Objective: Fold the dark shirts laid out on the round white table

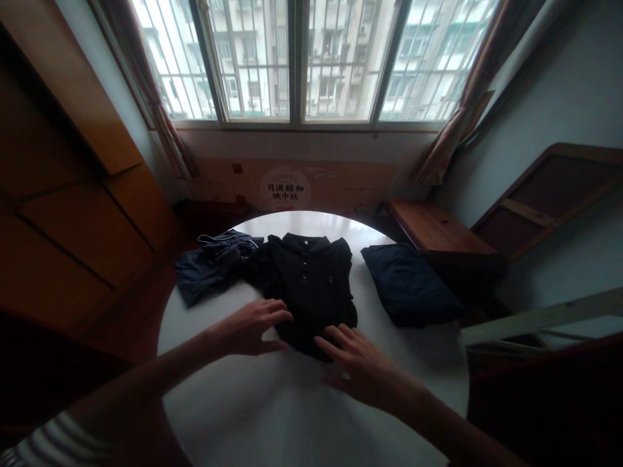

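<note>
At the middle of the round white table [292,402] lies the black polo shirt [309,285], collar toward the window, sides tucked in. My left hand [253,327] is open and flat, fingertips touching its lower left edge; my right hand [357,363] is spread wide at the hem, gripping nothing. I judge a one-sided pull could undo the fold or drag fabric into the crumpled navy garment [209,269] alongside.

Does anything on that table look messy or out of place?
Only the dark blue garment at the left: it lies crumpled and hangs over the table's edge, while the folded garment on the right lies flat.
</note>
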A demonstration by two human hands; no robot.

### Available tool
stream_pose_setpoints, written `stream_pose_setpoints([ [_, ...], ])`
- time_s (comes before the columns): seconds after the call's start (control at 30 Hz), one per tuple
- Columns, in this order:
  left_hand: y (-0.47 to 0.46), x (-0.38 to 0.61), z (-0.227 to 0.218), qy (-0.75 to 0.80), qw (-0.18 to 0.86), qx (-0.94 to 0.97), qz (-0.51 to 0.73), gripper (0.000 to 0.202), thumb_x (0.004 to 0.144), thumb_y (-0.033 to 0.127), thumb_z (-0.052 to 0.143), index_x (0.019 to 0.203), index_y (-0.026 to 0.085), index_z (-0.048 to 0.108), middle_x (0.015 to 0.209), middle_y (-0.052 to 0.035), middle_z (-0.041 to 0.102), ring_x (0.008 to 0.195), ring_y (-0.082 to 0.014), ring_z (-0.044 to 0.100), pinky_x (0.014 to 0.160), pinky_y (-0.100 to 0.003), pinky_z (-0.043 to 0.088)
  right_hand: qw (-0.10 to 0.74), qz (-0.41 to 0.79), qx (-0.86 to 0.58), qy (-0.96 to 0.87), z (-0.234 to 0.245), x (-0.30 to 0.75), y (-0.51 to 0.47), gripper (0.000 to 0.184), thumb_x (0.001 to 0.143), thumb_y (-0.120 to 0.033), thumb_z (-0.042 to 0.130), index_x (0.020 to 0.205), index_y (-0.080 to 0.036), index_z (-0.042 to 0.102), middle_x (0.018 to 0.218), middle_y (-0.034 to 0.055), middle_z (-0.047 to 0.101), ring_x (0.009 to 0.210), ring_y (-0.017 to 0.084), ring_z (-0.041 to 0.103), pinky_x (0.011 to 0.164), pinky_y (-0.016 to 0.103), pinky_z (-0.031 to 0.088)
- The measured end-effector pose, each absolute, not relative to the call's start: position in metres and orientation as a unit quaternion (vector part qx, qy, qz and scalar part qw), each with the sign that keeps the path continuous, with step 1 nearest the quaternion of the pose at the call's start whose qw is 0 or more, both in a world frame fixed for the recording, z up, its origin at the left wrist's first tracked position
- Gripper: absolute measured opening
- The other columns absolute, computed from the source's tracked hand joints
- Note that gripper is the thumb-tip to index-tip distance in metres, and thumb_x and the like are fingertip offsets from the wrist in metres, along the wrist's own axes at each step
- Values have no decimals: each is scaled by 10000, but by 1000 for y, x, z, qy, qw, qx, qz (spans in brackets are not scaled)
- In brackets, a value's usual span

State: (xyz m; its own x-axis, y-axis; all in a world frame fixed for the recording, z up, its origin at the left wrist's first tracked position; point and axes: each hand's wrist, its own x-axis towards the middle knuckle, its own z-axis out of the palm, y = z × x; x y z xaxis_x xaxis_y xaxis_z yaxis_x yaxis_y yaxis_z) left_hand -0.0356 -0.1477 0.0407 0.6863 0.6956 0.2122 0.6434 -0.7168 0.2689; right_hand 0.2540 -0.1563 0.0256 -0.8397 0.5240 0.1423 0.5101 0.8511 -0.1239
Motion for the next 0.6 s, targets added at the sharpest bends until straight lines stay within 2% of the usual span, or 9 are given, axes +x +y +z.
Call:
stream_pose_setpoints([
  [0.03,-157,-39,33,352,87,919,153,457,872,448,672,1243,191,606,1161,-127,640,994,-240,637,840,-348,531,83,16,-266,-960,19,253,-160,382,838,-259,718,1200,-183,622,1091,133,659,974,286,605,810,398,482],
  [0.07,-162,-43,26,347,89,920,159,450,888,411,662,1281,206,586,1189,-128,633,1024,-239,630,866,-352,526,80,0,-265,-961,14,252,-161,297,849,-179,684,1143,-184,646,1021,118,668,936,271,605,795,389,481],
  [0.13,-163,-49,17,356,107,910,183,260,971,286,536,1202,215,632,1108,-105,659,960,-197,642,833,-313,525,96,-2,-256,-962,13,251,-155,196,880,-84,596,1028,-191,669,935,93,665,872,237,600,777,369,480],
  [0.17,-160,-52,15,367,123,898,208,229,993,240,474,1126,207,658,1042,-93,667,906,-176,644,798,-289,523,123,14,-251,-960,16,252,-150,188,904,-80,559,1007,-194,667,951,93,661,866,225,597,776,362,483],
  [0.3,-142,-64,29,458,155,790,377,231,994,314,471,923,179,645,882,-56,632,797,-157,608,724,-269,507,301,156,-264,-903,45,271,-133,186,996,-195,454,1056,-209,630,1044,103,654,922,208,621,804,340,514],
  [0.4,-129,-71,45,539,158,688,460,245,976,380,474,939,184,616,802,-20,594,719,-150,582,650,-258,491,391,230,-328,-829,64,289,-128,173,998,-299,466,1077,-229,602,982,71,671,891,201,649,794,314,528],
  [0.47,-128,-68,51,570,130,637,502,215,957,370,493,1003,190,601,852,-25,602,747,-155,596,648,-256,495,417,254,-365,-793,68,296,-126,173,992,-333,460,1046,-231,589,930,49,660,826,191,643,732,294,528],
  [0.53,-135,-58,51,549,87,647,521,154,942,315,511,989,192,592,917,-43,602,803,-158,602,690,-262,507,422,259,-373,-785,65,296,-126,151,979,-326,466,991,-225,577,868,35,635,771,184,624,688,288,517],
  [0.6,-150,-43,48,466,119,751,452,99,931,244,511,951,193,593,905,-43,601,766,-139,591,677,-243,506,400,246,-356,-808,59,293,-128,99,955,-274,491,969,-219,571,854,36,626,768,186,615,702,297,511],
])
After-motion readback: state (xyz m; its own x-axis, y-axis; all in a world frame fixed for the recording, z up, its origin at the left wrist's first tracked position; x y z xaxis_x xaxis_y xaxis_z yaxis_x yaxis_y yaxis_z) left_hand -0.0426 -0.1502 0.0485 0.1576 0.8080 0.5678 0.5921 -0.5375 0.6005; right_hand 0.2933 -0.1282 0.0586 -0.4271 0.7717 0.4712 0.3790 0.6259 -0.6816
